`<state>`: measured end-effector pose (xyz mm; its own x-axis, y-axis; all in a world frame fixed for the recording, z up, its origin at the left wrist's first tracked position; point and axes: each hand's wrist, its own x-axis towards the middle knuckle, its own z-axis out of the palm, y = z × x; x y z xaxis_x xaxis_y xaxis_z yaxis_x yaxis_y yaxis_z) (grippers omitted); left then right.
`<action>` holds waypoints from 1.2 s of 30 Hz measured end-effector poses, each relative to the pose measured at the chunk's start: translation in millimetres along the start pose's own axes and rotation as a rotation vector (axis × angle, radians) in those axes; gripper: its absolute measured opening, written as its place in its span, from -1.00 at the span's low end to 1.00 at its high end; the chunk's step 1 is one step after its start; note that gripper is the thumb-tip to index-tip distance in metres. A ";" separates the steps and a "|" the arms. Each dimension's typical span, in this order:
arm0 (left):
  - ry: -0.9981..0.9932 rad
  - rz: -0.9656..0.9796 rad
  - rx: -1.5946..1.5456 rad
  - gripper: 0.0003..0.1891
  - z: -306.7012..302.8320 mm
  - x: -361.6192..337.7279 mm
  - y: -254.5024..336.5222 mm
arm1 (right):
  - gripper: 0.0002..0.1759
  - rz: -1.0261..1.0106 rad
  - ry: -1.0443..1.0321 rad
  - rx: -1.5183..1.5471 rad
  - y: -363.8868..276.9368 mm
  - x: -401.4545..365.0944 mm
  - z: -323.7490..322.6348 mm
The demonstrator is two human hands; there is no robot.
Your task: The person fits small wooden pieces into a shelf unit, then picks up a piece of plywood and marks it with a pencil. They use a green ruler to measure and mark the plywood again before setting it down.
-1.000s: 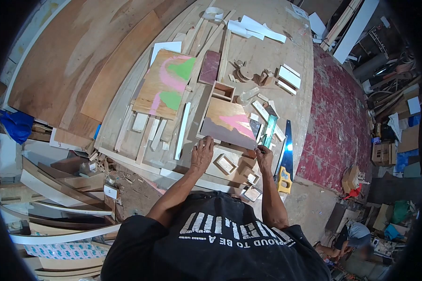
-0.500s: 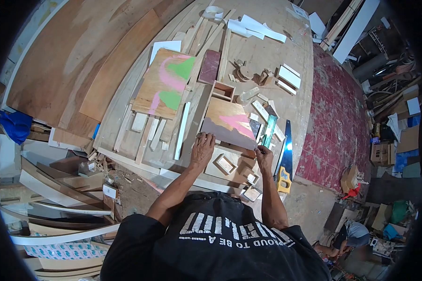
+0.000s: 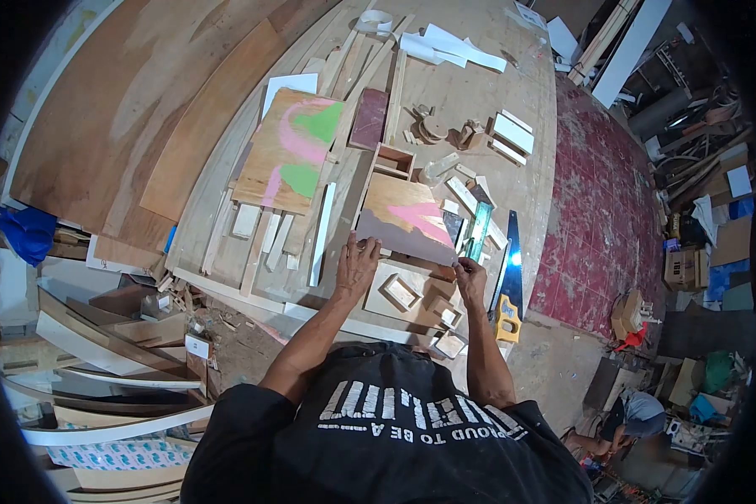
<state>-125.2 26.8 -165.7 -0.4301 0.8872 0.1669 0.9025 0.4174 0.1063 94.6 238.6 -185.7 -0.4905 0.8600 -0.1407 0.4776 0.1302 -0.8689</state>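
Note:
A painted wooden panel [image 3: 406, 217], pink and brown-grey, lies over an open wooden box frame [image 3: 395, 161] on the workbench. At the panel's lower left corner is my left hand [image 3: 359, 267], its fingers closed on the edge. My right hand [image 3: 471, 280] pinches the lower right corner. Below the panel, between my hands, sit a small wooden frame [image 3: 400, 292] and a smaller block frame [image 3: 447, 314]. A green-tinted clear ruler [image 3: 479, 231] lies to the right of the panel.
A handsaw [image 3: 509, 290] with a yellow handle lies at the bench's right edge. A larger painted board [image 3: 290, 151] rests at the left, near a white strip [image 3: 322, 235]. Wood offcuts and white sheets [image 3: 449, 46] lie farther back. Another person [image 3: 630, 420] crouches at the lower right.
The view has shifted slightly, so the bench and its objects appear a little farther left. Both hands remain at the panel's lower corners.

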 end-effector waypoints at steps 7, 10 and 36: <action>0.035 0.022 0.020 -0.52 1.2 -0.9 -2.5 | -0.72 -0.039 -0.005 0.046 7.8 1.2 0.9; 0.031 0.040 0.024 -0.52 3.8 -0.3 -3.5 | -0.71 -0.010 -0.028 0.067 7.2 -0.1 -1.3; 0.015 0.028 0.148 -0.55 -2.2 0.8 9.1 | -0.75 0.084 -0.028 -0.035 5.3 6.2 -4.8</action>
<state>-117.3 30.8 -162.4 -0.4040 0.8964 0.1822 0.9074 0.4179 -0.0444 97.6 247.0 -188.9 -0.4673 0.8548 -0.2259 0.5431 0.0759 -0.8362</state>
